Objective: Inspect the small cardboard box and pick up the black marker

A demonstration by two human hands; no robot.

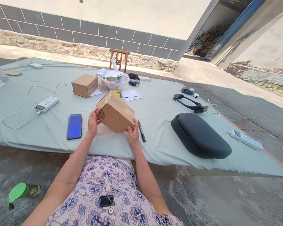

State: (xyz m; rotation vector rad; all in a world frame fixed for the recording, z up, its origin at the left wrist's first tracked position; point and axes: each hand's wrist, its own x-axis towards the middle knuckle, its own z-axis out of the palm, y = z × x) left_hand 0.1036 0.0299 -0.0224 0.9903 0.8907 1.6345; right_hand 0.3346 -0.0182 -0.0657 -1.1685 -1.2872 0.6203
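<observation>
Between my two hands a brown cardboard box (116,113) is held tilted over the near part of the table. My left hand (93,122) grips its left corner, next to a dark scribbled drawing on the side. At the box's lower right corner, my right hand (133,133) has its fingers closed on the edge. A black marker (141,131) lies on the cloth just right of my right hand. To the left of my left hand lies a phone (74,126) with a blue screen.
A second cardboard box (84,85) stands behind, beside a plastic basket (115,84) of papers and other things. On the right lie a black case (200,135), a black headset (191,103) and a white power strip (246,140). A white device (47,104) with cables lies left.
</observation>
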